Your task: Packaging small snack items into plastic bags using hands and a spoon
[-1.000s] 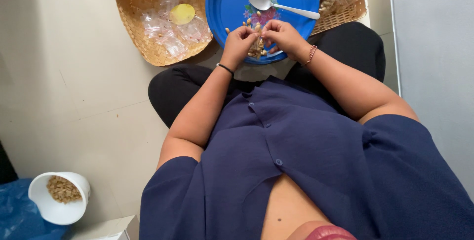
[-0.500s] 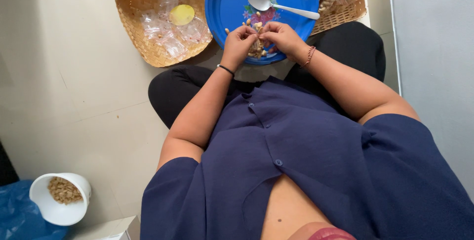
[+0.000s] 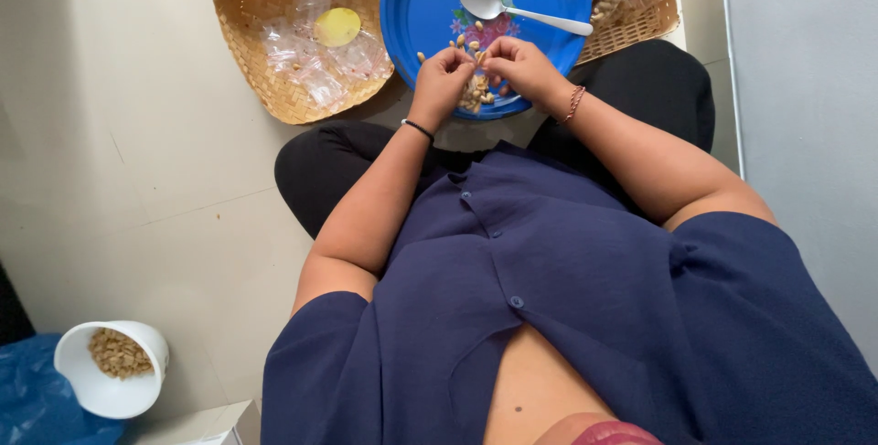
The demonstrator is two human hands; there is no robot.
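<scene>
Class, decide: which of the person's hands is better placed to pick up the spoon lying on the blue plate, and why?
Probably the right hand: the spoon points its handle to that side, just beyond it on the blue plate. The left hand sits farther away.

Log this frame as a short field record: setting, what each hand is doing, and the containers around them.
setting: person seated cross-legged on a pale floor, seen from above
left hand: fingertips pinched at a small clear packet of nuts, over the blue plate
right hand: pinching the same packet from the other side
on plate: white spoon, loose nuts
left basket: empty clear packets, a yellow disc
right basket: filled packets
white cup: holds nuts, lower left
</scene>
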